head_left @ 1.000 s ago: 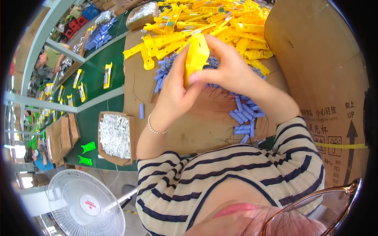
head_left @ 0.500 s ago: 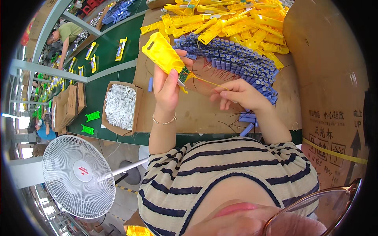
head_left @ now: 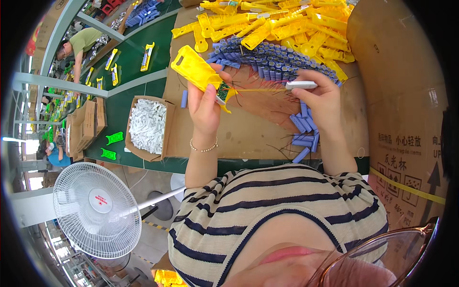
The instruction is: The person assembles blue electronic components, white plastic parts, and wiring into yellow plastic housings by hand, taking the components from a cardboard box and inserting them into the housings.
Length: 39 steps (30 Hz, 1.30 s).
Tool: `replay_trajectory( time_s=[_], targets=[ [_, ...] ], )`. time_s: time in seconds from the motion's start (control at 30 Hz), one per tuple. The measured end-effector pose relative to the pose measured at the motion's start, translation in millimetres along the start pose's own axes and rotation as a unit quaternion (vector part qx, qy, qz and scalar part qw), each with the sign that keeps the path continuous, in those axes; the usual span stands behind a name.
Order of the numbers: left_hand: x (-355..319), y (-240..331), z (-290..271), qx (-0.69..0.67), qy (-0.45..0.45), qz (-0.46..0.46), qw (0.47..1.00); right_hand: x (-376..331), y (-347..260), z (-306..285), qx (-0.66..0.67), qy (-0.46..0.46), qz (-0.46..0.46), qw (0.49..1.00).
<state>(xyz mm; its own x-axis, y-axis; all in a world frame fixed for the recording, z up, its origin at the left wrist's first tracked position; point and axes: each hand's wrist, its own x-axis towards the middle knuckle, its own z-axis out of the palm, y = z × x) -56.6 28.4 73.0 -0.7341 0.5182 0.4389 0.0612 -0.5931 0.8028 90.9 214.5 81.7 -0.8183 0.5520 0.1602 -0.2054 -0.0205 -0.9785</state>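
My left hand grips a yellow plastic housing, fingers behind it and thumb on its front. At the housing's lower end a small green circuit board shows. From there thin yellow and red wires stretch across to my right hand. Between its thumb and fingers is a narrow white plastic piece, held level. Whether the wires join the white piece or only pass beneath it, I cannot tell. Behind my hands lie rows of blue cylindrical cells with thin dark and red leads.
Yellow housings are heaped at the back. Loose blue cells lie by my right forearm. A carton of white pieces and green plastic parts sit left. A tall carton walls the right; a fan stands lower left.
My right hand has moved up and right and now holds the white piece; before, it pinched the wires. The wires run straighter. My left hand keeps the housing, slightly lower.
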Motion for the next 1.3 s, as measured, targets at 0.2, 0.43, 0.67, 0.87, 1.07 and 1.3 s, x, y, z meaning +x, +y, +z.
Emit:
replay_trajectory(
  time_s=[0.2, 0.43, 0.67, 0.87, 1.07, 1.3],
  targets=[
    [-6, -8, 3, -0.008, -0.018, -0.053, 0.998, 6, 23, 2, 0.374, -0.116, -0.050, 0.919],
    [-22, -32, 8, 0.082, -0.073, -0.114, 0.987, 4, -5, 19, 0.254, -0.122, 0.123, 0.952],
    [-33, -39, 12, 0.242, -0.172, -0.121, 0.947, 13, 10, 23, 0.212, -0.126, 0.190, 0.950],
    [-35, -44, 6, 0.222, -0.162, -0.111, 0.955, 15, 17, 14, 0.210, -0.168, 0.213, 0.939],
    [-33, -36, 17, 0.194, -0.157, -0.166, 0.954, 9, 6, 13, 0.277, -0.145, 0.222, 0.923],
    [-43, -47, 15, 0.173, -0.184, -0.188, 0.949, 13, 0, 4, 0.101, -0.156, 0.183, 0.965]
  ],
)
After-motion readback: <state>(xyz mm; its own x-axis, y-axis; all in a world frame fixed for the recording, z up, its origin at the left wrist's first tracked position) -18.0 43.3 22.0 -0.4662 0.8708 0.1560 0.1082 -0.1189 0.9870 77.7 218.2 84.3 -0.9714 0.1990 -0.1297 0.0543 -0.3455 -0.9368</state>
